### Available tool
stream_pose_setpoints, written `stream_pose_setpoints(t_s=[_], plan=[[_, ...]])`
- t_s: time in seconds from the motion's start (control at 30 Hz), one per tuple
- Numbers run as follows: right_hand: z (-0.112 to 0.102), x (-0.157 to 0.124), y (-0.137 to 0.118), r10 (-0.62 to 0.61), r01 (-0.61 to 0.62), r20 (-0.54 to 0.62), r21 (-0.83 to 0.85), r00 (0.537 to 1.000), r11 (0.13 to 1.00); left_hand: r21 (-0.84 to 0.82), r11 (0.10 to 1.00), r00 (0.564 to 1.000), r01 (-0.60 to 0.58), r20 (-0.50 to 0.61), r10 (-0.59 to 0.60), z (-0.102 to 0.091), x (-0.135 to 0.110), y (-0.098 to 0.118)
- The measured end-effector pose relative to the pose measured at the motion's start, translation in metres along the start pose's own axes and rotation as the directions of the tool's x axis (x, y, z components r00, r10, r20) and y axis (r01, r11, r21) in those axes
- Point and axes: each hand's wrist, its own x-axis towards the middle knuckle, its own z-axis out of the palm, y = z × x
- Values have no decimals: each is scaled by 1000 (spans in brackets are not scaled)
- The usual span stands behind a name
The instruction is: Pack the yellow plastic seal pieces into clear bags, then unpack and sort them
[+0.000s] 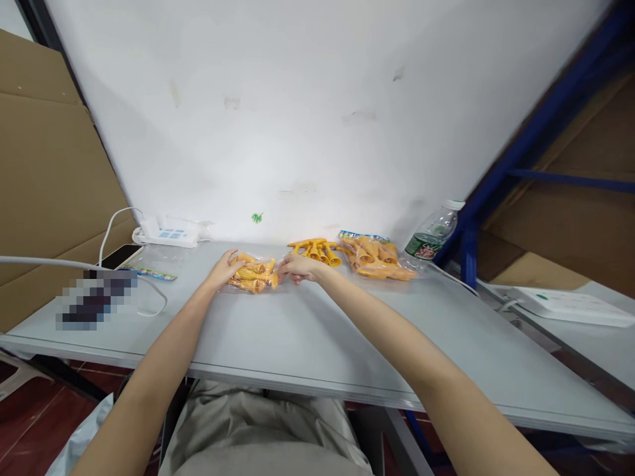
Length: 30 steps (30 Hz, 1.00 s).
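Observation:
A clear plastic bag (254, 283) of yellow-orange plastic pieces with flared, trumpet-like ends lies on the table between my hands. At its left end is my left hand (224, 270), fingers and thumb closed around the edge. My right hand (297, 267) pinches the right edge of the bag, its fingertips pressed together. Just behind my right hand lie several loose yellow-orange flared pieces (317, 250) against the wall. Farther right rests another clear bag (380, 261) with similar pieces and a colourful printed strip at its top.
A plastic bottle (432, 233) leans at the back right. On the left are a power strip (171, 234), a phone (122, 256), a printed strip (153, 273) and white cables. Cardboard (44, 158) stands at the left edge; a blue frame (469, 254) borders the right.

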Motion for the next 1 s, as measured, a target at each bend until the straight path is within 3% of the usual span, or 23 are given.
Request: stream_pose_setpoints(t_s=[0.23, 0.4, 0.53, 0.7, 0.83, 1.0], plan=[[14, 11, -2, -40, 26, 42, 283, 998, 959, -78, 997, 999, -22, -40, 18, 1, 5, 1], [17, 13, 2, -111, 89, 42, 362, 993, 928, -127, 992, 994, 11, -109, -25, 0, 5, 1], [25, 16, 10, -138, 140, -28, 313, 990, 939, -85, 996, 994, -4, -109, -5, -1, 6, 1], [29, 16, 9, -196, 197, -154, -8, 969, 980, 71, 997, 993, -28, -113, 36, 0, 6, 0], [20, 12, 5, -276, 240, -344, -144, 897, 960, 290, 955, 985, -65, -137, 109, 3, 4, 2], [15, 3, 13, -407, 319, -577, -253, 708, 913, 473, 880, 967, -32, -208, 147, 6, 0, 2]])
